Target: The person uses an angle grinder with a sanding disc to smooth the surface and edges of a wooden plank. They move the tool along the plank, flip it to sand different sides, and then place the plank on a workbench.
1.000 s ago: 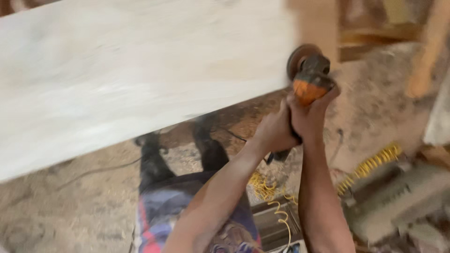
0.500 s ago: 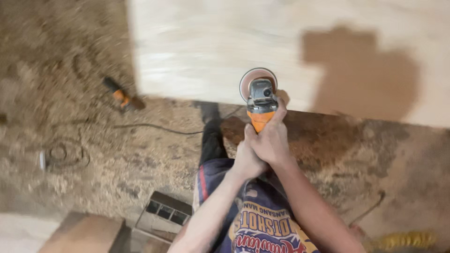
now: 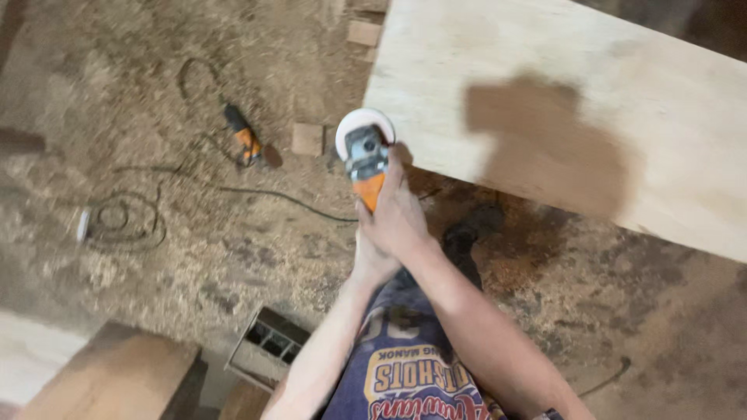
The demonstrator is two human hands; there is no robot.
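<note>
Sawdust floor at my left held a second orange tool (image 3: 243,140) and its cord. Since half a second before, my view had swung left, and both hands, left hand (image 3: 373,260) and right hand (image 3: 401,218), gripped the angle grinder (image 3: 366,155) firmly. Its disc now stood just off the pale plywood sheet (image 3: 622,93), at the corner.

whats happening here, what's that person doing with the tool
A person stands on a sawdust-covered floor and grips an orange angle grinder with both hands, the right hand over the left hand. Its round disc sits just off the left edge of a large pale plywood sheet, which has a darker brown patch. A second orange power tool lies on the floor with its cord, near a small wood block.
</note>
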